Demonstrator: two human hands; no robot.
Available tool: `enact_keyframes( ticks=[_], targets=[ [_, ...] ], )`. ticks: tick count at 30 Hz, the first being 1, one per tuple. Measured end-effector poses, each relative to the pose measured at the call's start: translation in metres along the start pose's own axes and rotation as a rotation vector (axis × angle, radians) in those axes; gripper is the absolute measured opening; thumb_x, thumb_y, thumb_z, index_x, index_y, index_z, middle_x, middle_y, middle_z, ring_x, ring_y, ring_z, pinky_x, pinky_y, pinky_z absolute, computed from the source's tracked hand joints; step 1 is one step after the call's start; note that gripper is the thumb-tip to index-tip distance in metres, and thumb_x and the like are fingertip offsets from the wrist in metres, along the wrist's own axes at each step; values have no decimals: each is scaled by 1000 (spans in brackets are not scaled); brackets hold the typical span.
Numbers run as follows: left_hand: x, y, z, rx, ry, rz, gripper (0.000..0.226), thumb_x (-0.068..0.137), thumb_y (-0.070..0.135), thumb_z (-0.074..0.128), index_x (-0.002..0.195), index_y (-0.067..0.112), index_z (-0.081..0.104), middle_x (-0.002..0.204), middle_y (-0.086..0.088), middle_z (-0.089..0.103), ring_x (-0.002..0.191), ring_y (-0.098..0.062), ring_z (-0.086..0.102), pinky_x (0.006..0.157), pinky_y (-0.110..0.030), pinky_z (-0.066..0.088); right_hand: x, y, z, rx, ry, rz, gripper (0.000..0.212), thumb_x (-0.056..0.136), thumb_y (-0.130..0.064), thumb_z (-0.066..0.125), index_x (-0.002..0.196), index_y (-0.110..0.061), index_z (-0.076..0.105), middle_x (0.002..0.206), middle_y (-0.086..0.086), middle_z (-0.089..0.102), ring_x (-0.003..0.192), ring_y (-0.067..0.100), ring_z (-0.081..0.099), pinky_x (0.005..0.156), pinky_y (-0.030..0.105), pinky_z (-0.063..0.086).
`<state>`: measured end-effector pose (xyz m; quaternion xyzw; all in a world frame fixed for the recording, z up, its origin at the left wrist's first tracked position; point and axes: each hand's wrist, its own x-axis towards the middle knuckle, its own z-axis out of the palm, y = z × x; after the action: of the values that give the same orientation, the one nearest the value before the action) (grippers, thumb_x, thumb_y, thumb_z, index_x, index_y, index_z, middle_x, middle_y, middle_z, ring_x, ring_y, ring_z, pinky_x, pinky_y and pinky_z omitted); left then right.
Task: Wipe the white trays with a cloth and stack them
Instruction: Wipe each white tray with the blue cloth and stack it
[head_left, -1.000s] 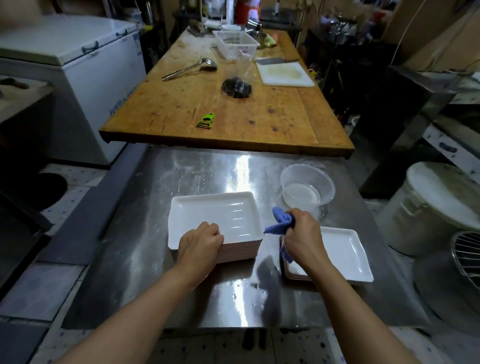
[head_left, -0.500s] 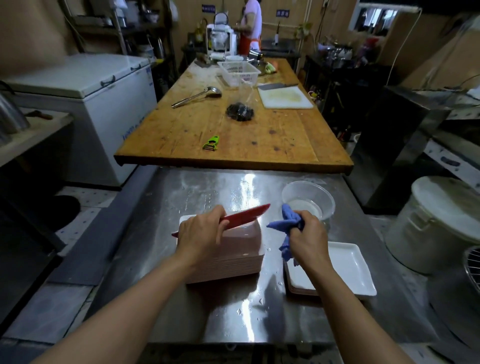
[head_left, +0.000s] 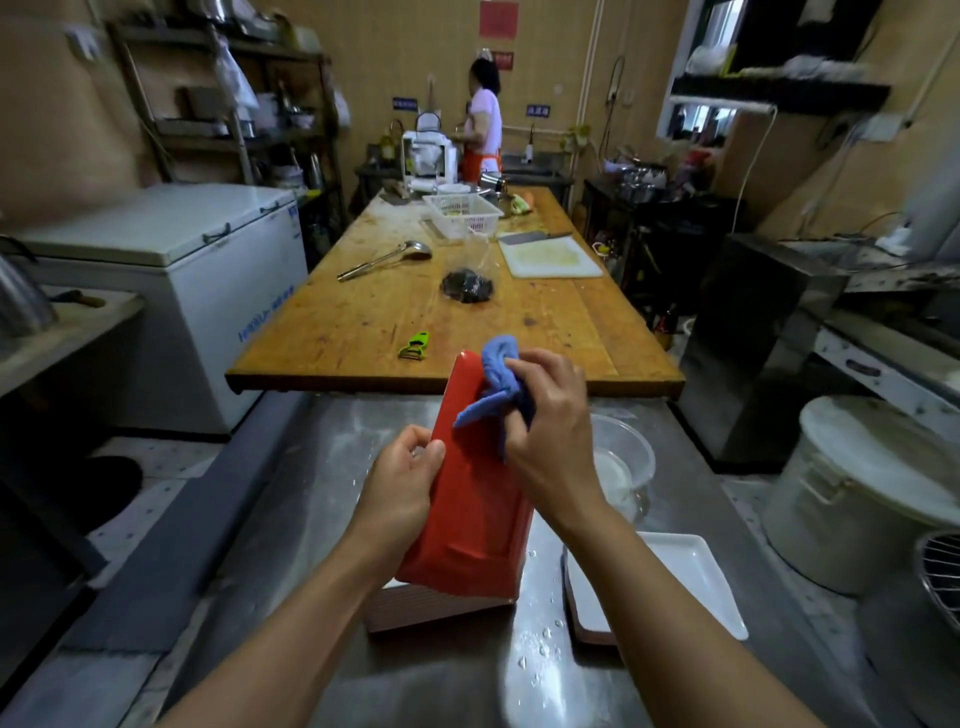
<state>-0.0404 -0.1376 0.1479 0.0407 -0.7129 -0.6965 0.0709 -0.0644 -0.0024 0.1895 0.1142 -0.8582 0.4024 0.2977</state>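
Left hand (head_left: 400, 483): grips the left long edge of the raised tray; thumb on the red underside, fingers curled round the rim.
Right hand (head_left: 545, 431): fingers bunched round the blue cloth, pressing it to the upper part of the raised tray.
Blue cloth (head_left: 496, 384): crumpled, one fold hanging down over the red face, the rest gathered in the right hand.
Raised tray (head_left: 475, 504): rectangular, held near upright above the stack, red underside facing the camera; its white face is turned away and out of sight.
Stack of trays (head_left: 431, 605): on the steel surface directly below the raised tray, ribbed edges showing; mostly hidden by tray and forearm.
Single white tray (head_left: 680, 577): white face up, on the steel surface to the right of the stack, apart from it, under the right forearm.
Clear bowl (head_left: 623, 467): on the steel surface behind the right wrist, holding whitish liquid.
Steel surface (head_left: 311, 499): wet, droplets near the trays.
Wooden surface (head_left: 363, 322): beyond the steel one; carries a green peeler (head_left: 414, 346), ladle (head_left: 384, 260), dark bagged item (head_left: 466, 286), white cutting board (head_left: 550, 257), white basket (head_left: 461, 214).
Chest freezer (head_left: 171, 260): white, at left.
White lidded bucket (head_left: 872, 488): on the floor at right.
Person (head_left: 484, 124): stands at the far end, in an orange apron.
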Motion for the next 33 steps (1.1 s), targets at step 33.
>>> enact_keyframes(
  ticks=[33],
  targets=[
    [8,13,1,-529,200,-107,25,98,17,46,74,16,51,56,3,62,51,-9,60,51,-30,54,-24,28,10,92,-220,292,47,99,-20,35,146,-20,26,130,6,43,101,9,45,82,23,36]
  ],
)
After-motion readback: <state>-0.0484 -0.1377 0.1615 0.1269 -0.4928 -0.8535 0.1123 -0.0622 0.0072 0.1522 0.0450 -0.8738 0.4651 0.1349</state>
